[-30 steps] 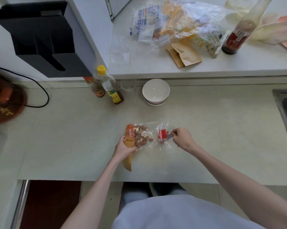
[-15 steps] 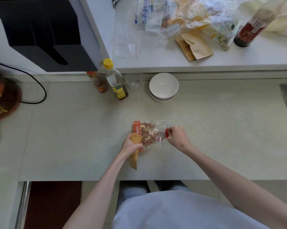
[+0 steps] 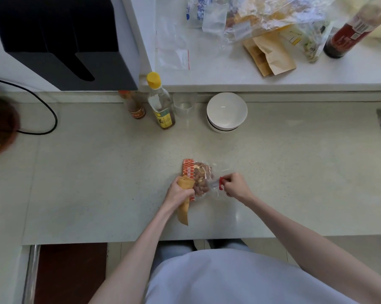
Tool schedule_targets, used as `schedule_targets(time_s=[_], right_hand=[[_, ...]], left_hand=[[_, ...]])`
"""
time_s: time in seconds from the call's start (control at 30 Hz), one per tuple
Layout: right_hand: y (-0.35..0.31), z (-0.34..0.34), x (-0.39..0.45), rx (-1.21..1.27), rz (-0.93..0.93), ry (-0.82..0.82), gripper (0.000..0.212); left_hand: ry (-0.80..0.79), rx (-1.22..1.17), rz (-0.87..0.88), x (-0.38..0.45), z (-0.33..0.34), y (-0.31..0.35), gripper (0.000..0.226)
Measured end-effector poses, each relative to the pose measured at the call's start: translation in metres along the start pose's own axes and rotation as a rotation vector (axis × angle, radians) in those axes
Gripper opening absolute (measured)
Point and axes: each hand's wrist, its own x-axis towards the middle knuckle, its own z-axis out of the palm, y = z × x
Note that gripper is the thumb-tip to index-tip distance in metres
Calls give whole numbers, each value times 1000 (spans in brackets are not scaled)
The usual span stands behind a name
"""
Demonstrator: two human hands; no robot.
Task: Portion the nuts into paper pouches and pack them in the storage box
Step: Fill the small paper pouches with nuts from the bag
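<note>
Nuts lie inside a clear plastic bag with an orange patterned header, resting on the pale surface slightly below the centre of the frame.

Head view, lower centre: the left hand is curled round a tan paper pouch, holding its upper end against the left side of the nut bag. The pouch's lower end points down toward the near edge of the surface. The left forearm runs up from the lower left of the frame, wrist roughly straight, knuckles turned upward.

The right hand is closed in a pinch on the bag's right end, where a red strip shows just left of the fingers. The clear film between the nuts and this hand looks drawn out and twisted. The right forearm enters from the lower right and crosses the near edge of the surface at a slant.

Head view, middle band: a white bowl, a clear glass, a yellow-capped bottle and a smaller brown bottle stand along the back of the surface, well apart from the hands.

Head view, upper right: a raised white counter carries more tan paper pouches, crumpled plastic bags and a dark sauce bottle.
</note>
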Motion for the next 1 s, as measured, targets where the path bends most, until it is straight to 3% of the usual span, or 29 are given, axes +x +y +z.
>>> schedule_targets(time_s=[0.2, 0.67, 1.0], right_hand=[[14, -2, -3, 203, 145, 44, 35], [47, -34, -8, 410, 94, 95, 29], [79, -62, -13, 413, 126, 165, 21]], left_hand=[[28, -29, -49, 0, -3, 3, 49], [159, -76, -88, -10, 0, 10, 26], [254, -73, -78, -18, 12, 14, 29]])
